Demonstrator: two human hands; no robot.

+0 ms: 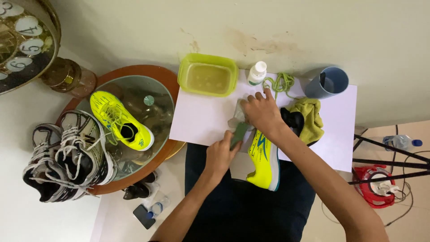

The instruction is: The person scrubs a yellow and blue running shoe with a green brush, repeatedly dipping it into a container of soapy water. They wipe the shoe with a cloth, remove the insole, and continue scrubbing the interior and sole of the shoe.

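Watching 2 hands on 1 neon yellow shoe [263,157] lying across the lap at the white sheet [201,118]: left hand [221,154] clamped on a green brush [238,133], right hand [262,112] pressing the toe down. I judge scrubbing underway, its laces [280,83] out; the second yellow shoe [118,118] waits on the glass table [156,78].

Hiding the toe of the shoe [264,157] under the right hand [262,113]. Covering most of the brush [238,133] inside the left hand's [220,154] closed fingers, bristles blurring against the toe. Running off the top-left edge, the clock [20,40]. Leaving both forearms cut off at the bottom edge.
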